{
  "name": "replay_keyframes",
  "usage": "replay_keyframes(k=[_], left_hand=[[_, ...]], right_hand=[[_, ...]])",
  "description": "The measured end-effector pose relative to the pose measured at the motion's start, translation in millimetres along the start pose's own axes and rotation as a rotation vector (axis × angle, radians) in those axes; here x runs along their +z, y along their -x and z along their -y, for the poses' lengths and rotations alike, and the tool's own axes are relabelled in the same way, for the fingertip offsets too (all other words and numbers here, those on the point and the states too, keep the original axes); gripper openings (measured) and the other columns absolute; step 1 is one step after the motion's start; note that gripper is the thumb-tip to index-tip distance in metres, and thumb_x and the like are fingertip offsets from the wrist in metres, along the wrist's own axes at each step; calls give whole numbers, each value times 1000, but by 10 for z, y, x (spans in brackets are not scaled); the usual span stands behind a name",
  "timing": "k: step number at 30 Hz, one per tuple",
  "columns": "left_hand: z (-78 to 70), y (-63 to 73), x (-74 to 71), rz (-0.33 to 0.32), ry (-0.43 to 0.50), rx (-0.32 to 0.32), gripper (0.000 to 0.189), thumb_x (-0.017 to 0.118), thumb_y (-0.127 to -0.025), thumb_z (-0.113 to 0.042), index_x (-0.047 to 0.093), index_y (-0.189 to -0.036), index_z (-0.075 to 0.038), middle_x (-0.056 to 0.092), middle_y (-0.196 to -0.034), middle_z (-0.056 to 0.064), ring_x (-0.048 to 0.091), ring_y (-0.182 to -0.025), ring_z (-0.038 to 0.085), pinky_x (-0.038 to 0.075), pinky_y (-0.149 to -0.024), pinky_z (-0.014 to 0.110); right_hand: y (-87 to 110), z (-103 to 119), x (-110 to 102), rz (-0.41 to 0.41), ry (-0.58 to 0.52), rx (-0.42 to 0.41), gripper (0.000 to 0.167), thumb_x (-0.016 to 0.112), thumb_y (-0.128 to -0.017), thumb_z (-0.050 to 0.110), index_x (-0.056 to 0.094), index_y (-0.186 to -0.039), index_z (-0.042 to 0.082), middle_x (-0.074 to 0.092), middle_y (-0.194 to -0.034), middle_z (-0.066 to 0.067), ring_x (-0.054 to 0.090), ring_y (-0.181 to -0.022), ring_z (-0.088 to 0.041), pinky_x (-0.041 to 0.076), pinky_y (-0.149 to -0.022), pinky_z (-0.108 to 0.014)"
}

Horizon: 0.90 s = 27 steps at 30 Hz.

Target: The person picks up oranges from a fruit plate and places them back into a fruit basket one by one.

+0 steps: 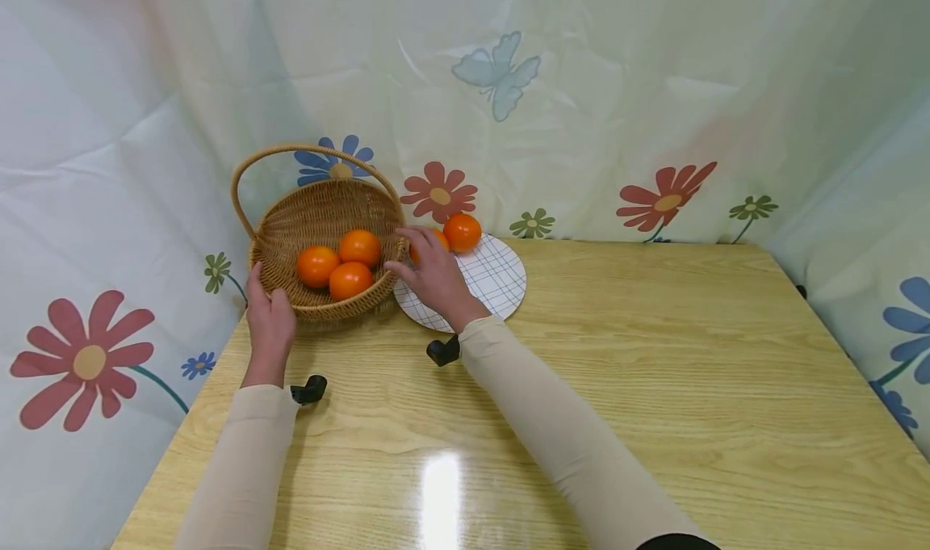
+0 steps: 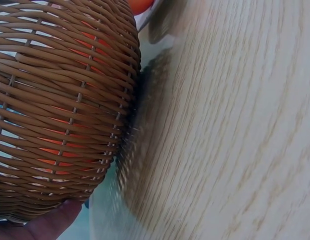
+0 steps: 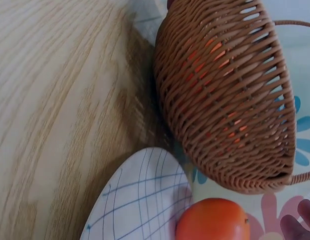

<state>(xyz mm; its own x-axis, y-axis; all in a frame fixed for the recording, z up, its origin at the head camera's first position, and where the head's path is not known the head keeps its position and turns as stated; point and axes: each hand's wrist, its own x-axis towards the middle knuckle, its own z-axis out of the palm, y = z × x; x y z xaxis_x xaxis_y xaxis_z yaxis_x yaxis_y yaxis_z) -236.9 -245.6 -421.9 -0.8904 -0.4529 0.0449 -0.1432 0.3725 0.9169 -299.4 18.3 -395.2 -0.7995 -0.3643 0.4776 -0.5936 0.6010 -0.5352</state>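
A brown wicker basket (image 1: 320, 203) with an arched handle stands at the back left, holding three oranges (image 1: 351, 280). My left hand (image 1: 271, 322) rests against the basket's left side, its fingers fairly straight; the left wrist view has a fingertip (image 2: 65, 215) touching the weave. By the right rim is my right hand (image 1: 441, 282), fingers loosely spread and holding nothing. Beneath and behind it lies a round white plate (image 1: 501, 275) with blue crossing lines. Two more oranges sit at the plate's back, one (image 1: 462, 233) in plain sight and the other partly hidden by my right hand.
The wooden table (image 1: 617, 388) extends to the right and toward me. A flowered curtain (image 1: 581, 146) hangs close behind the basket and plate and along both sides. Small black wrist mounts (image 1: 443, 350) stick out by both wrists.
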Motion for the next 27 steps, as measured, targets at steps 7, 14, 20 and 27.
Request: replay_keyframes(k=[7,14,20,27], left_hand=[[-12,4,1,6,2,-8,61,22,-99,-25,5,-156,-32,3,-164,-7,9,-150,18,12,-122,42],[7,-16,2,-9,-5,8,60,23,-98,-24,8,-156,-32,6,-164,-6,12,-149,19,14,-122,43],[11,-30,13,-23,-1,19,60,23,-98,-23,10,-156,-31,9,-164,-5,14,-149,20,15,-121,43],[31,-32,20,-28,-5,20,60,24,-98,-23,11,-156,-32,10,-163,-4,16,-148,20,16,-121,43]], right_hand=[[-2,-116,-13,7,15,15,56,66,-90,36,49,-138,13,47,-139,-8,46,-129,-23,42,-108,-39],[-30,-186,-34,31,95,56,51,65,-92,29,49,-138,15,47,-139,-10,47,-128,-25,42,-108,-40],[-76,-245,-34,67,127,97,50,64,-91,26,49,-137,14,47,-139,-10,48,-126,-27,42,-108,-40],[-130,-307,-14,117,174,118,51,65,-90,26,49,-137,13,46,-141,-12,47,-127,-30,40,-110,-41]])
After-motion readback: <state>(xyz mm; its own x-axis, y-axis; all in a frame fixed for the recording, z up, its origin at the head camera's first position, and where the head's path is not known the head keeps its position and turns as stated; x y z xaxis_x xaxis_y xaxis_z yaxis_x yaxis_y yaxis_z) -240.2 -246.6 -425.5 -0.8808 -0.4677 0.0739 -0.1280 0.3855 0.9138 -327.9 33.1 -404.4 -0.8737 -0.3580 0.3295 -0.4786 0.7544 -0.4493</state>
